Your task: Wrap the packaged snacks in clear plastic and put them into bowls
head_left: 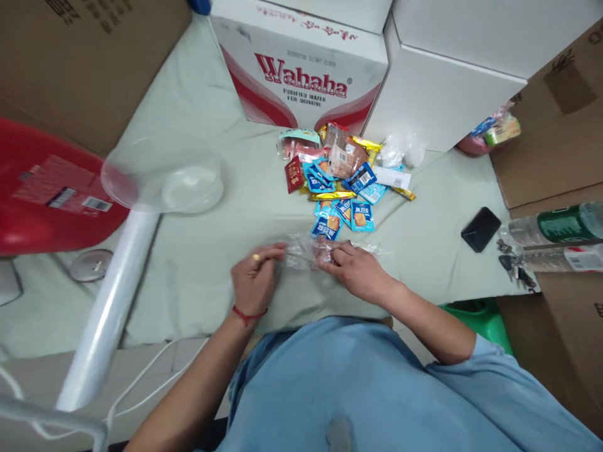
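Observation:
My left hand (257,276), with a ring and a red string bracelet, is closed and pinches the left end of a clear plastic bag (299,251). The fingers of my right hand (355,267) curl over the bag's right part, where something reddish shows inside; its kind cannot be made out. The bag lies on the cloth-covered table. Just beyond it are several small blue snack packets (362,215). Behind those is a heap of wrapped snacks, with a dark red packet (294,174) and a clear-windowed packet (347,157) among them.
A white Wahaha carton (306,75) stands behind the heap. At left are a clear plastic tub (162,179), a white roll (110,307) and a red container (61,194). To the right lie a black phone (480,229), keys (516,270) and bottles (560,226).

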A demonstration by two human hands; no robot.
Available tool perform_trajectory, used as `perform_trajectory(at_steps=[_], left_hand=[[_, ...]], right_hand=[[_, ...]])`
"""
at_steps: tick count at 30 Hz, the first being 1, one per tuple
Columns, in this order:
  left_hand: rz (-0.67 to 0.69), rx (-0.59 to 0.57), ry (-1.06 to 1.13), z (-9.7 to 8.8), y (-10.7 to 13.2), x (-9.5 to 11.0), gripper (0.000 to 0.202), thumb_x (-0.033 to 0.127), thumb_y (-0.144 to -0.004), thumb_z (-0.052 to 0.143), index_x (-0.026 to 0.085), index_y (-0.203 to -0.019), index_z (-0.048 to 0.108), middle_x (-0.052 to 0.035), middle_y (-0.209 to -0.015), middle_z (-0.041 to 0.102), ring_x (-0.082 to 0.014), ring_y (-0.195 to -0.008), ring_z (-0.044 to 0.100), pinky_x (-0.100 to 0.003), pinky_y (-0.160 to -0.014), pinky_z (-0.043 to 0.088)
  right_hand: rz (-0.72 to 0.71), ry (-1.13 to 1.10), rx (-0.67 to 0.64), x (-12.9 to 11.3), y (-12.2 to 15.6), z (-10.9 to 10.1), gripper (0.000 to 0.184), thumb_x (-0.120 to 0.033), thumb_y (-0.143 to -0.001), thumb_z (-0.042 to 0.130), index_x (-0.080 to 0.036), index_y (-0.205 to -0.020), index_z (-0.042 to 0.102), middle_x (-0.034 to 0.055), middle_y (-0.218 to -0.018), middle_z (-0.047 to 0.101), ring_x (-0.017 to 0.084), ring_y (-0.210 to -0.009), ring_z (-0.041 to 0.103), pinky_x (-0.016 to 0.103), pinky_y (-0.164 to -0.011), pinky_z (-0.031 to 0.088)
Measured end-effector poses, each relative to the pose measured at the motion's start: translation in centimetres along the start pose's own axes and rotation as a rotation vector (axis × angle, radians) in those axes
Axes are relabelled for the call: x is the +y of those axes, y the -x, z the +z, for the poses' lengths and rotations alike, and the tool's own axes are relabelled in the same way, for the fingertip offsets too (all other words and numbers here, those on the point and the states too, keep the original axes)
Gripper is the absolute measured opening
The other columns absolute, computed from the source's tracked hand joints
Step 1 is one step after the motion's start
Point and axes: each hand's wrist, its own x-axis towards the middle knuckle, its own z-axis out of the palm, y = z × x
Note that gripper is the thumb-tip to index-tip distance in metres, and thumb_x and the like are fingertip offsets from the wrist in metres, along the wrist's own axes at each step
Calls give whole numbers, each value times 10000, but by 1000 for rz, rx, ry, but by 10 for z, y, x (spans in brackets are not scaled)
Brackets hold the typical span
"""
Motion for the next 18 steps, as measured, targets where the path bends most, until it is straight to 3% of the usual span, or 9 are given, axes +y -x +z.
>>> perform_trajectory(at_steps=[2, 3, 5, 7, 9, 11, 13, 15, 18], left_hand=[[-79, 208, -72, -2, -5, -2, 300, 259, -952, 422, 207, -1038, 705, -93, -1200, 751, -251, -1197, 651, -493, -1131, 461], [-77, 240, -132, 1, -8, -2, 302, 305, -970, 435, 192, -1092, 687, -126, -1270, 719, -277, -1291, 595, -532, -1179, 404], [-50, 192, -247, 12, -11, 0, 312, 390, -952, 530, 174, -1138, 655, -184, -1404, 630, -339, -1468, 429, -603, -1239, 290], [-44, 133, -314, 25, -12, 5, 301, 406, -854, 676, 184, -1053, 634, -201, -1442, 582, -392, -1515, 347, -637, -1240, 265], [-44, 101, -288, 34, -12, 14, 205, 327, -785, 713, 210, -894, 586, -165, -1319, 634, -373, -1382, 498, -589, -1173, 383], [-66, 79, -177, 37, -11, 26, 125, 247, -786, 640, 229, -779, 517, -91, -1055, 673, -265, -1052, 649, -451, -981, 529], [-111, 57, -48, 37, -11, 42, 102, 220, -806, 583, 233, -751, 498, -24, -857, 623, -179, -783, 616, -333, -774, 542], [-141, 35, 49, 37, -12, 56, 71, 242, -820, 594, 227, -792, 531, -4, -826, 608, -151, -718, 588, -290, -699, 520], [-104, -43, 137, 40, -10, 71, 97, 284, -843, 620, 219, -903, 581, -26, -919, 666, -168, -828, 649, -294, -753, 541]], right_hand=[[32, -6, 10, -4, -2, 0, 482, -151, -1035, 506, -290, -1491, 582, 117, -1127, 669, 291, -1125, 576, 408, -932, 485], [45, -12, 13, -6, -3, 0, 477, -154, -1035, 510, -292, -1484, 587, 117, -1128, 666, 291, -1125, 575, 410, -934, 486], [64, -25, 15, -7, -6, -2, 464, -160, -1033, 523, -302, -1468, 598, 111, -1126, 662, 288, -1123, 574, 416, -954, 484], [69, -29, 18, -8, -7, -3, 464, -161, -1034, 525, -315, -1466, 596, 104, -1134, 660, 282, -1132, 570, 430, -1000, 472], [67, -32, 24, -7, -6, -2, 471, -158, -1038, 517, -326, -1472, 588, 101, -1155, 656, 279, -1155, 561, 442, -1042, 455], [58, -42, 33, -6, -4, 0, 481, -154, -1038, 510, -316, -1486, 576, 110, -1174, 648, 284, -1176, 547, 453, -1050, 454], [45, -62, 43, -5, -1, 4, 501, -143, -1031, 507, -285, -1510, 553, 128, -1186, 635, 299, -1180, 535, 461, -1017, 475], [33, -93, 57, -4, 6, 9, 551, -113, -1016, 499, -261, -1546, 506, 140, -1181, 624, 302, -1162, 530, 454, -970, 499], [10, -172, 86, -4, 20, 14, 620, -78, -995, 488, -256, -1586, 433, 134, -1159, 617, 282, -1126, 535, 437, -938, 526]])
